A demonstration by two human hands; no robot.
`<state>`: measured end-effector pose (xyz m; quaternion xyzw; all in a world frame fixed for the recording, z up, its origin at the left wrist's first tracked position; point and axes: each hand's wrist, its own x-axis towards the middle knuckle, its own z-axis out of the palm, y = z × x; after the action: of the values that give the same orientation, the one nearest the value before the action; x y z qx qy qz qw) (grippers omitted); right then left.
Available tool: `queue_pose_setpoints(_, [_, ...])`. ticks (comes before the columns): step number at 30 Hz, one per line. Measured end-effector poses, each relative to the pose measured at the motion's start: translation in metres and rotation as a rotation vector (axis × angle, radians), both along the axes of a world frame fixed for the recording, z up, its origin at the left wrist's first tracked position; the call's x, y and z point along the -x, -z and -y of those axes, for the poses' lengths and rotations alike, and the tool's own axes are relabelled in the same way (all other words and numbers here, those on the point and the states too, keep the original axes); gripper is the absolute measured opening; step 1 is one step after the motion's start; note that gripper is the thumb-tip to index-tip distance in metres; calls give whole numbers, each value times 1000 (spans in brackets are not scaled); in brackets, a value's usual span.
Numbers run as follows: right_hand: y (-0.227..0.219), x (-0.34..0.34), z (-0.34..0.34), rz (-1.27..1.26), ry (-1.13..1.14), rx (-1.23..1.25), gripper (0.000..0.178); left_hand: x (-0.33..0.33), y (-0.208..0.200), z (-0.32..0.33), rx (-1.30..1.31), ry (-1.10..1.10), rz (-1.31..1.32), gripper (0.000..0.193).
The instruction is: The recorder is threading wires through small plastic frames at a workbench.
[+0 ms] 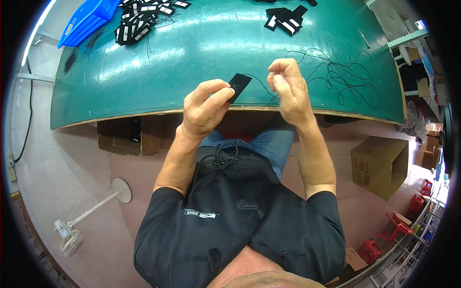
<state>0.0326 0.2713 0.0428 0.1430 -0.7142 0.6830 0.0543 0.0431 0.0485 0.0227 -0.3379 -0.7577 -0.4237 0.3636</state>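
Observation:
Above the table's near edge, my left hand (pixel 206 106) pinches a small flat black piece (pixel 242 84) that looks like fabric. Thin crossed lines show on its face beside my fingertips. To the right, my right hand (pixel 294 93) is raised with thumb and fingers closed together. Whatever may be between those fingers is too small to make out. A dark cord (pixel 261 82) runs from the black piece's upper end toward my right hand. More of this cord (pixel 336 74) lies in loose loops on the green table (pixel 201 57).
A heap of black pieces with white labels (pixel 137 21) lies far left, beside a blue basket (pixel 91 21) and dark thread bundles (pixel 70 60). A smaller pile (pixel 286 20) sits at the back. A slim metal tool (pixel 363 38) lies right. Cardboard boxes (pixel 377 165) and a white fan (pixel 72 240) stand below.

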Motion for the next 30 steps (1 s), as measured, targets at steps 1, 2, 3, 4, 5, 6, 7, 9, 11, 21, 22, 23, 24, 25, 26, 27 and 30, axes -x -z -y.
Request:
queue_pose_setpoints(1, [-4, 0, 1, 2, 1, -2, 11, 0, 0, 1, 21, -4, -10, 38])
queue_pose_setpoints(2, [-8, -1, 4, -143, 5, -141, 11, 1, 0, 1, 42, -9, -19, 39])
queue_pose_setpoints(3, [-11, -1, 8, -288, 8, -279, 11, 0, 0, 1, 41, -9, -17, 39])
queue_pose_setpoints(4, [-13, -1, 11, -434, 10, -417, 12, -1, 0, 1, 52, -16, -16, 38])
queue_pose_setpoints(5, [-14, -2, 13, -434, 11, -418, 12, -1, 0, 1, 62, -20, -17, 38])
queue_pose_setpoints(6, [-14, -4, 15, -438, -3, -431, 11, -2, 0, 2, 73, -24, -18, 37])
queue_pose_setpoints(7, [-15, -5, 17, -442, -16, -445, 11, -2, 0, 2, 72, -23, -17, 37])
queue_pose_setpoints(9, [-16, -7, 18, -446, -28, -458, 11, -2, 0, 2, 84, -13, -30, 37])
queue_pose_setpoints(11, [-17, -9, 19, -464, -53, -523, 11, -2, 0, 2, 90, -9, -34, 36])
queue_pose_setpoints(21, [-17, -8, 16, -488, -78, -574, 13, -7, 0, -1, 121, 31, -3, 35])
queue_pose_setpoints(22, [-18, -8, 17, -479, -88, -581, 13, -7, 0, -1, 121, 30, 9, 36])
queue_pose_setpoints(23, [-19, -8, 17, -470, -99, -588, 13, -8, 0, -1, 121, 30, 10, 36])
queue_pose_setpoints(24, [-19, -7, 17, -462, -111, -596, 13, -8, 0, -1, 119, 30, 13, 36])
queue_pose_setpoints(25, [-18, -7, 17, -462, -110, -596, 13, -8, 0, -2, 115, 30, 15, 35])
queue_pose_setpoints(26, [-15, -5, 17, -464, -108, -564, 12, -8, 0, -2, 111, 31, 18, 35])
queue_pose_setpoints(27, [-12, -4, 18, -466, -107, -531, 12, -7, 0, -2, 111, 30, 17, 35])
queue_pose_setpoints(30, [-2, -3, 21, -456, -83, -449, 10, -5, 2, -2, 88, 40, -19, 35])
